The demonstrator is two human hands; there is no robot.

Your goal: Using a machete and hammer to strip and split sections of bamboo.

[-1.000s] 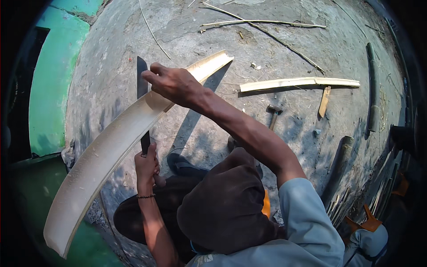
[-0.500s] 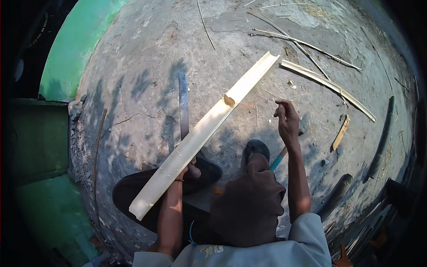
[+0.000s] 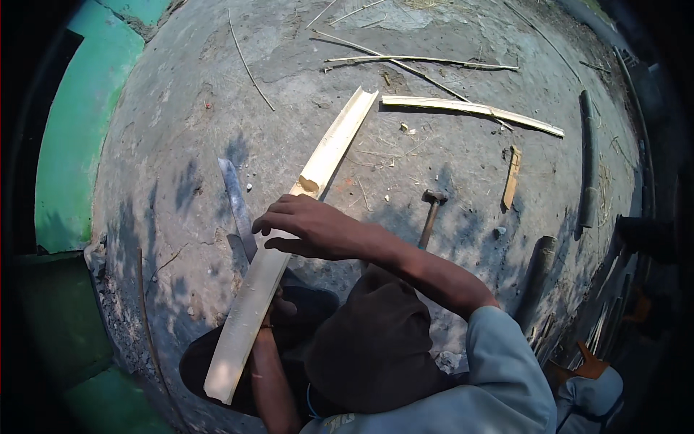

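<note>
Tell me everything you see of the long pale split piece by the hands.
The split piece looks like bamboo: long, pale and trough-shaped, with a brown node wall across its channel and rough ends. It slants up and rightward, its far part sunlit, its near part mostly greyer. The right hand covers part of its middle, contact unclear; the left hand is mostly hidden beneath.

Cream bamboo strip (image 3: pixel 253 311) on my feed, tan node (image 3: pixel 309 185), blue-grey blade (image 3: pixel 235 194), grey ground (image 3: pixel 289 145) dappled dark, green wall (image 3: pixel 79 145), pale blue sleeve (image 3: pixel 499 340)
</note>
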